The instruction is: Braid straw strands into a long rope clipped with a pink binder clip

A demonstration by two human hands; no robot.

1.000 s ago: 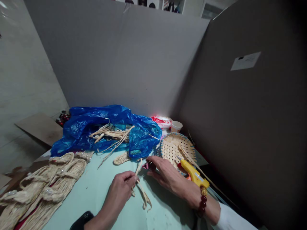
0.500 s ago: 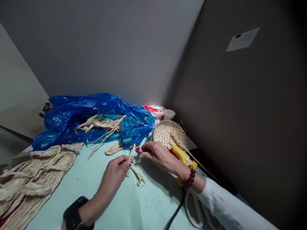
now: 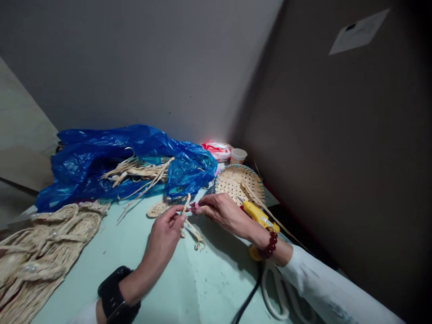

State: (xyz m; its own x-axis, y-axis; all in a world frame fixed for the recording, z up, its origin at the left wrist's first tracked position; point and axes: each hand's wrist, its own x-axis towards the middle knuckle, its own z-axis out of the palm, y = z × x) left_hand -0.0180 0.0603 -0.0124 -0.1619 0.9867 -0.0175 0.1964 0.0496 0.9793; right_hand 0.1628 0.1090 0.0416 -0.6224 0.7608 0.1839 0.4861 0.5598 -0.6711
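My left hand [image 3: 165,234] pinches a pale straw strip [image 3: 191,230] that trails down onto the mint-green table [image 3: 189,288]. My right hand [image 3: 221,211], with a dark red bead bracelet at the wrist, is closed on a small pink object [image 3: 194,207] held against the top of that strip. The two hands almost touch above the table. A black watch sits on my left wrist.
A yellow glue gun [image 3: 258,216] lies beside a round woven tray [image 3: 232,180] to the right. A blue plastic bag [image 3: 128,157] with straw strips lies behind. Woven straw pieces [image 3: 43,247] pile at the left. A paper cup [image 3: 238,155] and red packet [image 3: 216,150] stand by the grey partitions.
The view has tilted down and closer. Both hands have drawn together, and my left hand has lifted the strip up toward the pink object in my right hand.
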